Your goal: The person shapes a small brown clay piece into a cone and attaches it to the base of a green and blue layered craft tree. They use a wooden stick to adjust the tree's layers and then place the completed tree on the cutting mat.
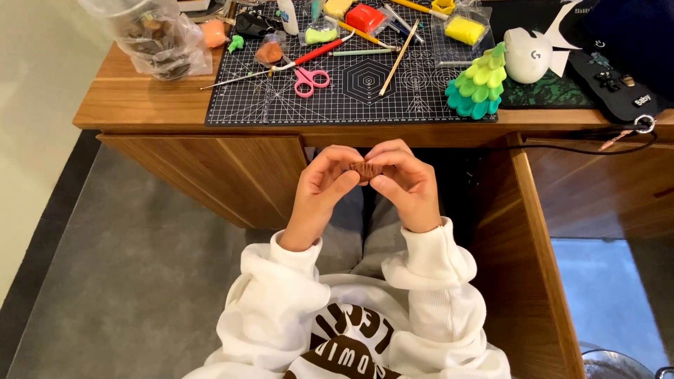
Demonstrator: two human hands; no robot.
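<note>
A small brown lump of clay is pinched between the fingertips of both hands, held over my lap just below the desk's front edge. My left hand grips its left side and my right hand grips its right side, thumbs pressing underneath. Most of the lump is hidden by the fingers. Both arms wear white sleeves.
A wooden desk carries a black cutting mat with pink scissors, wooden sticks, pencils and bagged clay pieces. A green-to-teal scaled clay tree stands at the mat's right edge beside a white mouse. A plastic bag lies far left.
</note>
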